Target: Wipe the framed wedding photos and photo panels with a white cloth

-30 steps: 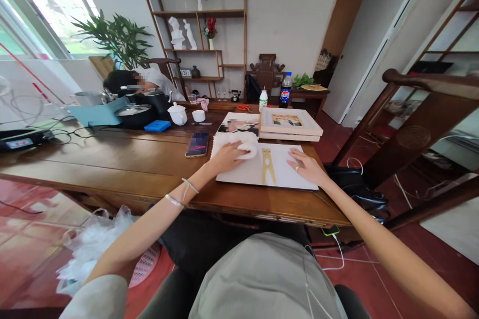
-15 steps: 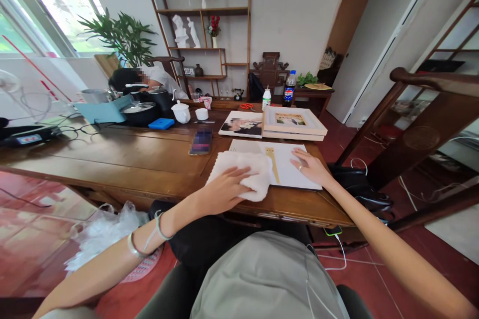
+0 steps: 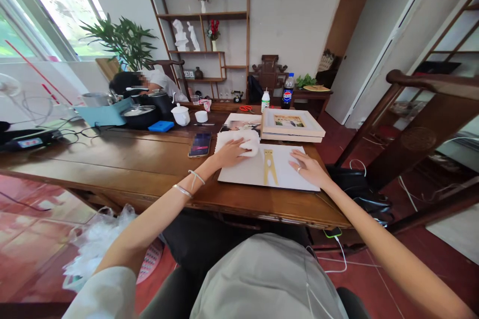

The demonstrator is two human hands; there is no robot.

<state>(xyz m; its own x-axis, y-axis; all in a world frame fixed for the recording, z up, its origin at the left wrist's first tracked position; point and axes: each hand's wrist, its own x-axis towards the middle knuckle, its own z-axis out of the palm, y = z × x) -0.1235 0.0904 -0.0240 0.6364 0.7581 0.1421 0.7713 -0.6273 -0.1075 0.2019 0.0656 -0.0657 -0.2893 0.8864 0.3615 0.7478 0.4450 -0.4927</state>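
My left hand (image 3: 232, 152) is on a fluffy white cloth (image 3: 250, 140), pressing it onto the far left part of a flat white board (image 3: 243, 172) with a yellow A-shaped figure (image 3: 269, 167) on it. The cloth bunches under the fingers. My right hand (image 3: 307, 167) lies with fingers stretched out on the board's right side and holds nothing. Behind the board are a photo panel (image 3: 235, 120), partly covered by the cloth, and a pale framed picture (image 3: 292, 124) resting on another.
A phone (image 3: 200, 145) lies left of the cloth. Farther back stand a white teapot (image 3: 181, 115), a white cup (image 3: 201, 116), a cola bottle (image 3: 288, 92) and a small white bottle (image 3: 265, 99). A person (image 3: 160, 82) leans at the table's far side. A wooden chair (image 3: 419, 124) stands at right.
My left hand has pushed the cloth forward and slightly left, from the board's near left part to its far edge, uncovering more of the board. The right hand stays in place.
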